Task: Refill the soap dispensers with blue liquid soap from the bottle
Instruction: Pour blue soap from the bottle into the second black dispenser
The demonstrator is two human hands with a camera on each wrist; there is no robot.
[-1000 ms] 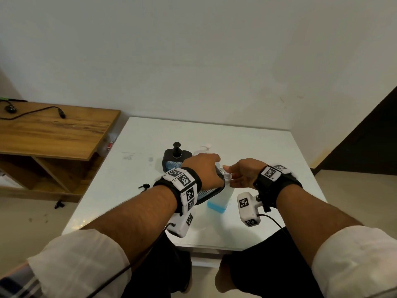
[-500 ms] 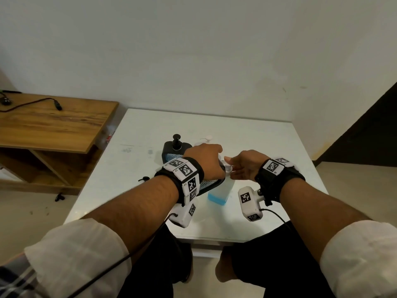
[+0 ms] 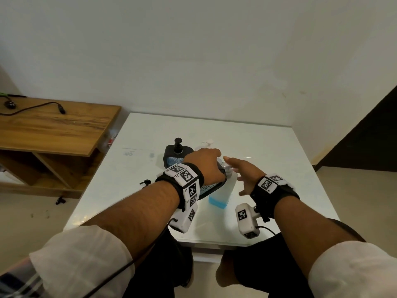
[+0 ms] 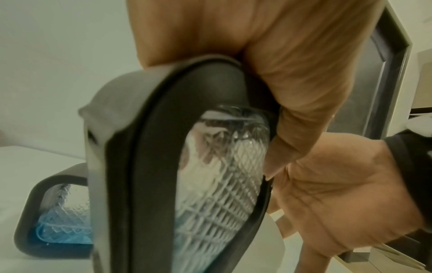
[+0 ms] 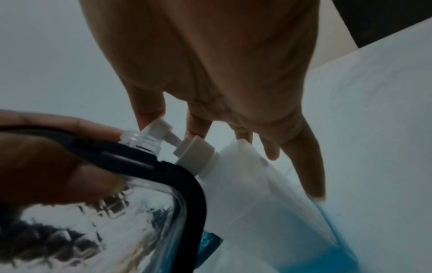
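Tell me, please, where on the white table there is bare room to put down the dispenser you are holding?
Bare: the right part of the white table, beyond the right hand, and the far strip by the wall. Crowded: the centre, where the left hand tilts the held dispenser against the soap bottle, with the second dispenser behind.

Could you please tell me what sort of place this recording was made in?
Probably a plain room in a home or small office: a white table against a bare white wall, and a wooden desk with a loose cable.

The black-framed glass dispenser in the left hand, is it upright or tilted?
Tilted: the black-framed glass dispenser leans its open neck toward the white pump bottle.
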